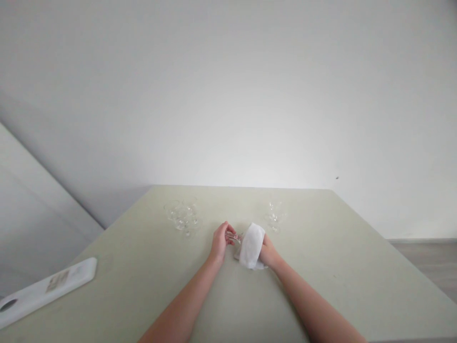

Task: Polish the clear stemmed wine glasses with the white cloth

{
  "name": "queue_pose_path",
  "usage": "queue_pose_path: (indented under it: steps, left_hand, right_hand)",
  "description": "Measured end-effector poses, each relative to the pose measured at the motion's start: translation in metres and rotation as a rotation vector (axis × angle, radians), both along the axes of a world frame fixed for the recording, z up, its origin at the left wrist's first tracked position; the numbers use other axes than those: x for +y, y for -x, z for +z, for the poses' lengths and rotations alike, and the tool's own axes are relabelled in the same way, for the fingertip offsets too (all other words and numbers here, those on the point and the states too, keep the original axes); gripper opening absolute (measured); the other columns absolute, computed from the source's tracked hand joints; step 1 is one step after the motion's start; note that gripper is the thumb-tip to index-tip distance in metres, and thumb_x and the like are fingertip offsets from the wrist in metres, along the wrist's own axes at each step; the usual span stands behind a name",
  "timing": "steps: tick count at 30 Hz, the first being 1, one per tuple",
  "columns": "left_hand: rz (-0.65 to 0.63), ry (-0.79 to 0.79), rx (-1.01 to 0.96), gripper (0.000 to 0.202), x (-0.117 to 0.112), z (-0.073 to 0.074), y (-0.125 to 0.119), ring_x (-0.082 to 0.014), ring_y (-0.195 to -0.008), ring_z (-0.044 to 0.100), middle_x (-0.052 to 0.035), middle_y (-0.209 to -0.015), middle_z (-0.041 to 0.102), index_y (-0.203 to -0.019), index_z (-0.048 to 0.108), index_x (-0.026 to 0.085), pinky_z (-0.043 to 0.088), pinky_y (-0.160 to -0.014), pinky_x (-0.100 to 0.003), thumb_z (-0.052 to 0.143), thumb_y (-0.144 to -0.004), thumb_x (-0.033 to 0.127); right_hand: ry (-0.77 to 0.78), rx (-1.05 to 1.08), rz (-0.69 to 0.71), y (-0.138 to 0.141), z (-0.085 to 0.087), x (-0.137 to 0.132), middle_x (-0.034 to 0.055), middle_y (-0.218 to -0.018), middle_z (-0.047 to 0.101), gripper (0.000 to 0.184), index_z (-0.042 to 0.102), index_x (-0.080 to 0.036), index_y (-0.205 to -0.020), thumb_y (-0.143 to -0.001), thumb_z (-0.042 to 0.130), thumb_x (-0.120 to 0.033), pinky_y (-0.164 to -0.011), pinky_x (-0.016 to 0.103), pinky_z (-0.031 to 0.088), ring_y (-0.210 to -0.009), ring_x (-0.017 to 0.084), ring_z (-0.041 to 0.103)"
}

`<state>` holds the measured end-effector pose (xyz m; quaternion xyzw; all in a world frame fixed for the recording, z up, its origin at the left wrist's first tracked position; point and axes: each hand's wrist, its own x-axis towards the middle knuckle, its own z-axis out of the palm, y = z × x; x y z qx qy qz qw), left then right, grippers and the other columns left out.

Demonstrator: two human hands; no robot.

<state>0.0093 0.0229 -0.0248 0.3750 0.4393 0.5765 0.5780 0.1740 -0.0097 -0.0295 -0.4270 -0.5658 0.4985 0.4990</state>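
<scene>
My left hand (pixel 219 240) grips the foot and stem of a clear stemmed glass (pixel 233 238) lying sideways above the pale green table (pixel 321 267). My right hand (pixel 268 252) holds a white cloth (pixel 252 245) wrapped around the glass's bowl, which the cloth hides. Both hands meet near the table's middle.
A cluster of clear stemmed glasses (pixel 183 216) stands to the back left of my hands. One more clear glass (pixel 275 215) stands to the back right. A white board with a handle hole (pixel 43 290) lies at the table's left edge. A plain white wall rises behind.
</scene>
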Motion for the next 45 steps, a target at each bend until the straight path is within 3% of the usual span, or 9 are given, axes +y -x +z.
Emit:
queue_pose_path:
  steps: [6, 14, 34, 38, 42, 45]
  left_hand:
    - [0.019, 0.01, -0.006, 0.04, 0.0, 0.0, 0.0, -0.0153, -0.052, 0.061, -0.0007, -0.06, 0.06, -0.064, 0.058, 0.016, 0.041, -0.043, -0.022, 0.061, -0.072, 0.056]
    - [0.015, 0.002, 0.001, 0.042, 0.001, -0.002, 0.001, -0.0155, -0.052, 0.061, -0.0008, -0.06, 0.06, -0.065, 0.058, 0.016, 0.041, -0.043, -0.022, 0.062, -0.071, 0.057]
    - [0.026, -0.012, 0.037, 0.04, 0.003, -0.004, 0.001, -0.0152, -0.052, 0.06, -0.0002, -0.059, 0.059, -0.065, 0.058, 0.017, 0.04, -0.043, -0.022, 0.062, -0.071, 0.056]
    - [0.005, -0.069, 0.074, 0.042, -0.002, 0.001, 0.002, -0.0148, -0.054, 0.06, -0.002, -0.066, 0.061, -0.069, 0.059, 0.016, 0.041, -0.043, -0.022, 0.06, -0.074, 0.058]
    - [-0.041, -0.235, 0.115, 0.04, -0.009, 0.01, 0.005, -0.016, -0.067, 0.062, -0.0058, -0.081, 0.064, -0.077, 0.064, 0.017, 0.043, -0.048, -0.021, 0.062, -0.077, 0.057]
    - [-0.047, -0.295, 0.107, 0.04, -0.009, 0.012, 0.005, -0.0161, -0.071, 0.062, -0.0075, -0.087, 0.065, -0.076, 0.064, 0.017, 0.046, -0.051, -0.022, 0.059, -0.079, 0.056]
  right_hand:
    - [-0.01, -0.005, 0.031, 0.0, -0.002, 0.002, 0.0078, -0.087, 0.074, 0.024, 0.07, -0.018, -0.089, -0.075, 0.066, -0.037, -0.077, 0.035, 0.056, -0.081, 0.024, 0.068]
    - [-0.009, -0.021, -0.008, -0.002, -0.004, 0.001, 0.0096, -0.091, 0.074, 0.024, 0.071, -0.02, -0.091, -0.074, 0.067, -0.037, -0.08, 0.043, 0.056, -0.088, 0.03, 0.068]
    - [-0.046, -0.056, 0.005, -0.003, -0.004, 0.001, 0.0096, -0.095, 0.075, 0.027, 0.072, -0.017, -0.097, -0.077, 0.066, -0.035, -0.084, 0.045, 0.054, -0.091, 0.031, 0.068]
    - [-0.017, 0.029, -0.002, -0.002, -0.003, 0.002, 0.0081, -0.089, 0.074, 0.024, 0.072, -0.018, -0.092, -0.074, 0.067, -0.035, -0.078, 0.04, 0.055, -0.083, 0.028, 0.068]
    - [0.11, 0.121, -0.027, -0.004, -0.006, 0.006, 0.0049, -0.076, 0.072, 0.028, 0.07, -0.017, -0.085, -0.074, 0.065, -0.042, -0.064, 0.033, 0.054, -0.067, 0.021, 0.065]
    - [0.11, 0.114, -0.021, -0.005, -0.003, 0.005, 0.0041, -0.079, 0.072, 0.028, 0.069, -0.018, -0.087, -0.074, 0.067, -0.043, -0.066, 0.033, 0.054, -0.069, 0.021, 0.065]
